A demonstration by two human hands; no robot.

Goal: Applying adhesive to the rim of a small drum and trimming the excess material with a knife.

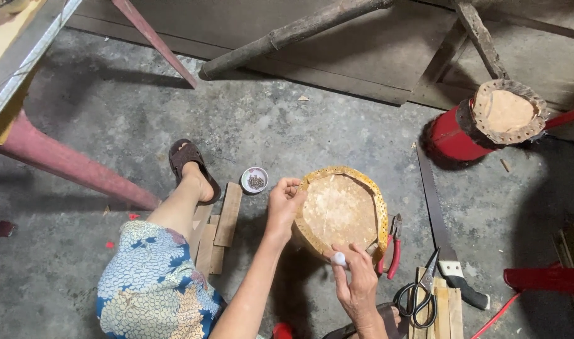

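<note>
Small drum (340,213) on floor between knees, hide face up. Left hand (283,202) pinching studded rim; right hand (357,281) closed on small white object (339,258), possibly chalk. Shell rigid, skin taut, puncture-prone: grip at rim

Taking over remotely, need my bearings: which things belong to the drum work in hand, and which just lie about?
In hand:
left hand on the drum's rim
drum
right hand at its near edge
small bowl

Lying about:
pliers
scissors
saw
red drum
wood slats
</note>
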